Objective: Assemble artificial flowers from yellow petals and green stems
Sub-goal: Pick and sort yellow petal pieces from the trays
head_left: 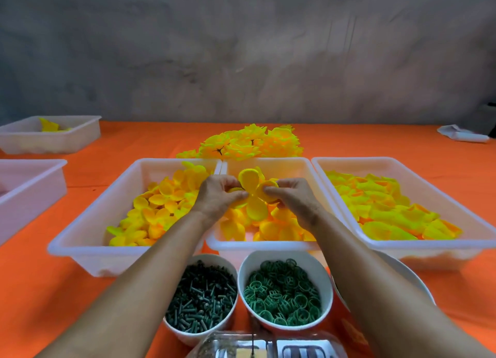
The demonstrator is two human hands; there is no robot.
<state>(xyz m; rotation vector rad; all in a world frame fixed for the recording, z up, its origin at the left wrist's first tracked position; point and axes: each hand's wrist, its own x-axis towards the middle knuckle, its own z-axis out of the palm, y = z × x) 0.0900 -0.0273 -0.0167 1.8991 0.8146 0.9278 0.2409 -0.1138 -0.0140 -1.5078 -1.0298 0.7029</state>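
Left hand [220,194] and right hand [292,196] pinch a yellow petal piece [253,196] over the middle tray [265,246], at 12 o'clock from the stem bowl [200,294]. Seemingly light, soft fabric; best held near its centre

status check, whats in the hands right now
Left hand and right hand both pinching one yellow petal piece above the middle tray. No stem fitted that shows. Nothing in the way.
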